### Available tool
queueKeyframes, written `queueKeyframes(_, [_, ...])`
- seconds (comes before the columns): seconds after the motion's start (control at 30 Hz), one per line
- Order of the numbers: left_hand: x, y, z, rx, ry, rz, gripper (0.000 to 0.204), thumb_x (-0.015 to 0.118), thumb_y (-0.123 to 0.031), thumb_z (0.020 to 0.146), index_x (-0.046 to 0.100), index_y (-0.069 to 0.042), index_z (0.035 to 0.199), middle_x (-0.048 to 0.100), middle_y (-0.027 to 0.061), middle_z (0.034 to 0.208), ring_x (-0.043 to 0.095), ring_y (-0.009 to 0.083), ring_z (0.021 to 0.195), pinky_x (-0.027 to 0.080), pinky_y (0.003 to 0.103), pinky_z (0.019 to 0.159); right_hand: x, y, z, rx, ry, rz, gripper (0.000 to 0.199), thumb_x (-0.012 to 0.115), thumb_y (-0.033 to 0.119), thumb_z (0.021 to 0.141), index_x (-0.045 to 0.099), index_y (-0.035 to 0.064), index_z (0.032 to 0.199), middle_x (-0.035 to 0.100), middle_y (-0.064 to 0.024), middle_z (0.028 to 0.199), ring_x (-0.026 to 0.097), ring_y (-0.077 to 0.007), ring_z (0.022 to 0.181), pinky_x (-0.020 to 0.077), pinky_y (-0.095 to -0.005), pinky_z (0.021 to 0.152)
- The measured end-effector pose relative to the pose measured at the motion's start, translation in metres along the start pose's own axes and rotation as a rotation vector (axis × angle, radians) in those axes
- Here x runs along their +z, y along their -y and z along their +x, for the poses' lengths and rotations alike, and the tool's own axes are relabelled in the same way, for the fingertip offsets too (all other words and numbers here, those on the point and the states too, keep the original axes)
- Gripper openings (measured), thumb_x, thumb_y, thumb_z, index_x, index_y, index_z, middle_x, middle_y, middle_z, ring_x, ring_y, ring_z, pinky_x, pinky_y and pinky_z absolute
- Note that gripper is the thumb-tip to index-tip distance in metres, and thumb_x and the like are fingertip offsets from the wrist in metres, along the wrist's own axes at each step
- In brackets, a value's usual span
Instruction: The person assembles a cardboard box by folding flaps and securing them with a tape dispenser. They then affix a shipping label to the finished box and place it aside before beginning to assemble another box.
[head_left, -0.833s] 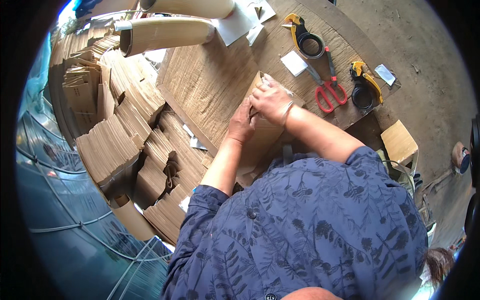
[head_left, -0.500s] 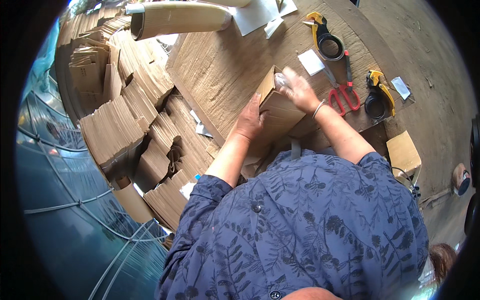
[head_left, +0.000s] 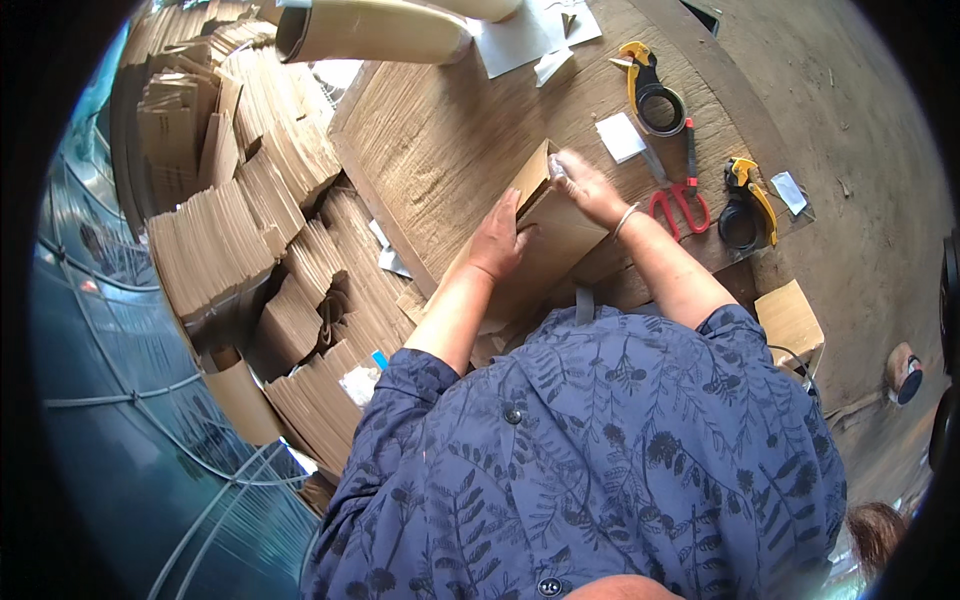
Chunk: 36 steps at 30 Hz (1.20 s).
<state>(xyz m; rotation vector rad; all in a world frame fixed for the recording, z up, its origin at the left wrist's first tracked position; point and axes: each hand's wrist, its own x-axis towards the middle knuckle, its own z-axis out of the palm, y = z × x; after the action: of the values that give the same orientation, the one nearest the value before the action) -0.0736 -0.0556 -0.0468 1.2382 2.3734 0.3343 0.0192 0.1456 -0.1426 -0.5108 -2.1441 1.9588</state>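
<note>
A narrow brown cardboard box point(head_left: 562, 238) stands tilted at the near edge of the wooden table, in front of my body. My left hand point(head_left: 497, 240) grips its left side, fingers along the upper edge and thumb across the face. At the box's far corner, my right hand point(head_left: 592, 192) is closed around a crumpled, shiny, whitish piece point(head_left: 557, 168) that looks like plastic film. Part of that piece is hidden by the fingers. The lower end of the box is hidden by my shirt.
On the wooden table point(head_left: 450, 125) lie red-handled scissors point(head_left: 682, 205), a yellow tape dispenser point(head_left: 655, 90) and a second tape dispenser point(head_left: 745, 205). White paper point(head_left: 620, 137) lies near the scissors. Stacked flat cardboard point(head_left: 215, 240) fills the left; a cardboard tube point(head_left: 375, 32) lies at the back.
My right hand has shifted slightly left and down at the box's far corner, still on the whitish piece. My left hand keeps its grip. The whole view has shifted a little.
</note>
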Motion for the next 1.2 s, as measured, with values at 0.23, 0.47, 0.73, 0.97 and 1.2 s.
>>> queueKeyframes(0.23, [0.008, 0.000, -0.001, -0.004, -0.051, 0.034, 0.071, 0.067, -0.031, 0.087, 0.033, 0.000, 0.141, 0.043, 0.0251, 0.141, 0.044, 0.0397, 0.129, 0.037, 0.042, 0.108, -0.010, -0.006, 0.010, 0.031, 0.056, 0.097, 0.073, 0.040, 0.054, 0.099, 0.039, -0.0055, 0.140, 0.039, -0.0233, 0.146, 0.035, -0.0321, 0.138, 0.0258, -0.0363, 0.114])
queueKeyframes(0.47, [0.016, -0.012, -0.007, -0.137, -0.068, -0.016, 0.070, 0.067, -0.033, 0.087, 0.037, 0.003, 0.139, 0.044, 0.0256, 0.141, 0.045, 0.0385, 0.129, 0.038, 0.042, 0.108, -0.056, 0.011, 0.034, 0.150, -0.021, -0.108, 0.051, 0.063, 0.032, 0.090, 0.051, 0.0041, 0.131, 0.055, -0.0189, 0.127, 0.049, -0.0328, 0.124, 0.0358, -0.0357, 0.107])
queueKeyframes(0.73, [0.007, -0.021, -0.007, -0.322, -0.154, -0.082, 0.051, 0.058, -0.036, 0.093, 0.052, -0.003, 0.132, 0.057, 0.0170, 0.132, 0.054, 0.0330, 0.120, 0.046, 0.040, 0.098, -0.113, 0.023, 0.065, 0.670, -0.562, -0.847, 0.067, 0.066, 0.040, 0.079, 0.044, 0.0118, 0.136, 0.046, -0.0154, 0.136, 0.042, -0.0314, 0.131, 0.0352, -0.0415, 0.108])
queueKeyframes(0.97, [0.000, -0.011, -0.006, -0.250, -0.151, 0.020, 0.049, 0.058, -0.038, 0.092, 0.055, -0.007, 0.130, 0.057, 0.0131, 0.131, 0.055, 0.0312, 0.118, 0.046, 0.039, 0.098, -0.116, 0.029, 0.065, 0.569, -0.651, -0.886, 0.058, 0.065, 0.041, 0.083, 0.050, 0.0059, 0.128, 0.054, -0.0180, 0.126, 0.051, -0.0339, 0.122, 0.0407, -0.0417, 0.103])
queueKeyframes(1.2, [-0.023, -0.011, 0.001, -0.207, -0.047, -0.004, 0.048, 0.061, -0.040, 0.089, 0.057, -0.011, 0.127, 0.058, 0.0075, 0.132, 0.053, 0.0266, 0.121, 0.046, 0.038, 0.098, -0.094, 0.005, 0.080, 0.600, -0.311, -0.870, 0.084, 0.063, 0.030, 0.088, 0.012, 0.0048, 0.150, 0.057, -0.0245, 0.126, 0.059, -0.0365, 0.113, 0.0469, -0.0436, 0.096])
